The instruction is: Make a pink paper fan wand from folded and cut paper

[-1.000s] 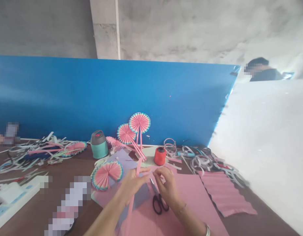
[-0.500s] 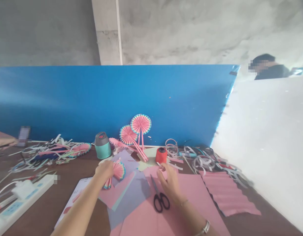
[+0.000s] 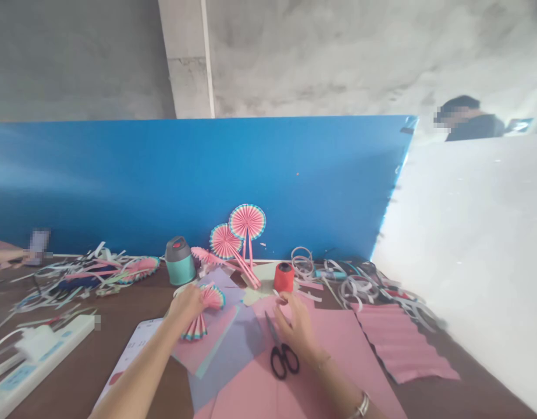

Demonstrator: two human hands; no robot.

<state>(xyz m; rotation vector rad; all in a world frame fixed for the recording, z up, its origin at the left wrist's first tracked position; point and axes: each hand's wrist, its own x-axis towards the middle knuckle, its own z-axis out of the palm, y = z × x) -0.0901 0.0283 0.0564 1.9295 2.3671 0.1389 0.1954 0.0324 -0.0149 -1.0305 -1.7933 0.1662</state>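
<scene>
My left hand [image 3: 188,305] is closed on a pleated paper fan [image 3: 212,297], pink with a rainbow edge; its folds spread in two parts beneath and beside my fingers. My right hand [image 3: 297,329] is bent over the pink paper [image 3: 338,355], its fingertips together at a small white strip [image 3: 276,294], just in front of a red container with a dark top [image 3: 284,277]. Black-handled scissors [image 3: 280,352] lie on the paper beside that hand. Under the fan are lilac sheets [image 3: 246,334] and a pink sheet with a pale green edge [image 3: 202,355].
Finished pink fans [image 3: 247,221] lean on the blue partition [image 3: 163,174]. A teal-and-grey pot [image 3: 180,265] stands left of them. Tangled strips [image 3: 359,288], a pleated pink sheet [image 3: 408,343], a phone [image 3: 128,349] and a power strip [image 3: 54,355] lie around. Another person's hand [image 3: 6,259] shows far left.
The fan in my left hand has opened wider, its lower folds now more in view. My right fingertips and the white strip have shifted slightly left. The view has moved a little.
</scene>
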